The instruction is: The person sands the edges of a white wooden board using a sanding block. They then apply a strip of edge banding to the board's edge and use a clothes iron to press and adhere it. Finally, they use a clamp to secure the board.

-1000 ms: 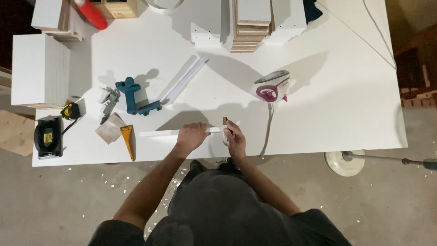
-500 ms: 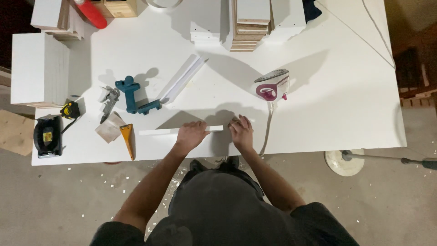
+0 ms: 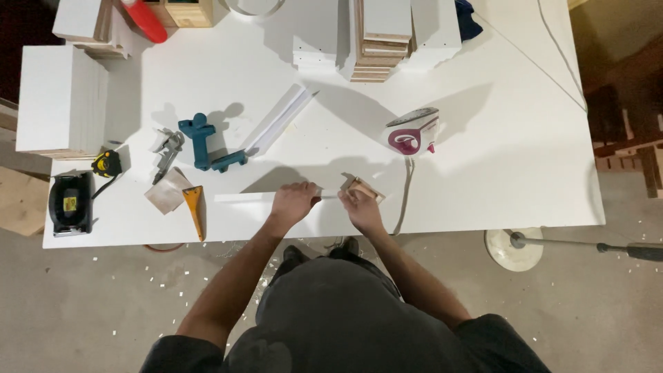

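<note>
White table (image 3: 483,173) is the landmark throughout; all places given against it.

Far left edge: stack of white boards (image 3: 61,100), and below it, at the near-left corner, a black power tool (image 3: 69,204) with a yellow label. A small yellow-and-black tape measure (image 3: 106,163) lies just beside it.

Left-centre: metal clamp (image 3: 164,149), teal clamp (image 3: 206,145), a square of sandpaper (image 3: 166,191) and an orange scraper (image 3: 195,209) near the front edge.

Along the front edge, centre: a long thin white strip (image 3: 242,197) lies flat, running left to right. Left hand (image 3: 295,203) is pressed down on the strip's right part, fingers curled over it, grasping it. Right hand (image 3: 360,207) is just beside, fingers closed round a small wooden block (image 3: 364,188) held against the strip's right end. The two hands nearly touch.

Behind the hands, towards mid-table: a narrow white board (image 3: 282,119) lying diagonally.

Right of centre: a clothes iron (image 3: 413,131), white and magenta, stands on its heel; its cord (image 3: 402,200) trails off the front edge just beside the right hand.

Back edge: stack of plywood panels (image 3: 380,34).

Off the right front corner, on the floor: a round white stand base (image 3: 514,249).
</note>
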